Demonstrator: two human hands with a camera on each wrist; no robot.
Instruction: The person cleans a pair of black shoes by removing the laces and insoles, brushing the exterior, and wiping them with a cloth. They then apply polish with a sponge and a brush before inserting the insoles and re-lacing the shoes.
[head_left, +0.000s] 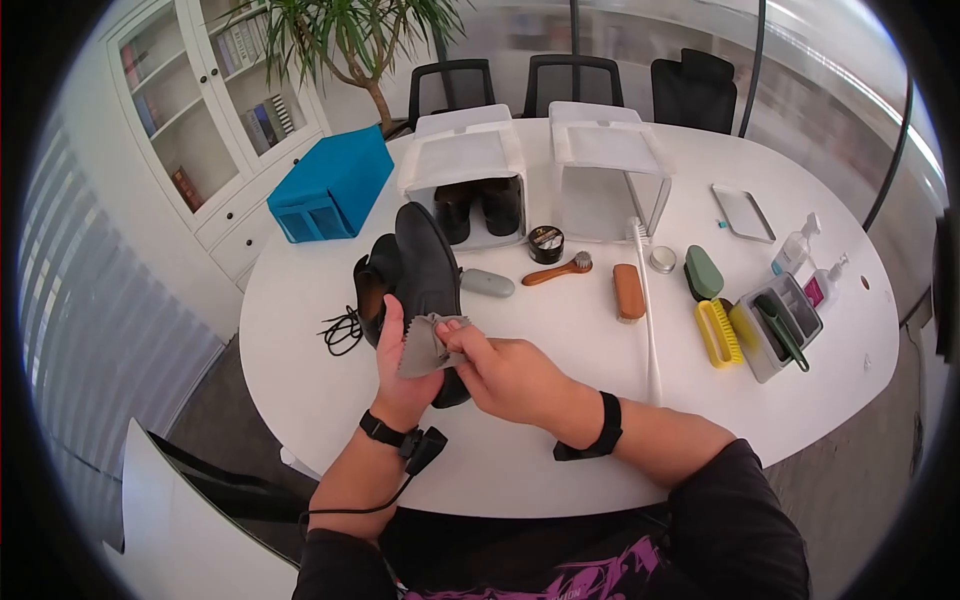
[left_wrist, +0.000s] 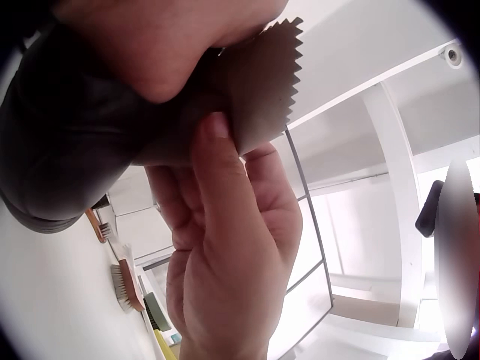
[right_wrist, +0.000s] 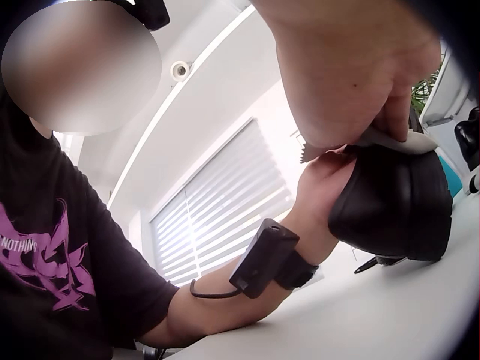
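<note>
My left hand (head_left: 405, 375) holds a black leather shoe (head_left: 428, 260) tilted over the near part of the table, toe pointing away. A grey cloth (head_left: 425, 350) with zigzag edges lies over the rear of this shoe, next to the left thumb. Between thumb and fingers, my right hand (head_left: 515, 378) pinches that cloth. The left wrist view shows the cloth's toothed edge and the right hand (left_wrist: 229, 232) close up. In the right wrist view the shoe's heel (right_wrist: 401, 202) is just above the white table. A second black shoe (head_left: 368, 290) sits behind the held one, partly hidden.
Black laces (head_left: 343, 332) lie at the left. A wooden-handled brush (head_left: 560, 270), round polish tin (head_left: 545, 243), brown brush (head_left: 628, 292), white stick (head_left: 650, 330), yellow brush (head_left: 718, 335) and grey caddy (head_left: 765, 350) stand rightward. Behind are white boxes (head_left: 465, 125) and a blue box (head_left: 345, 180).
</note>
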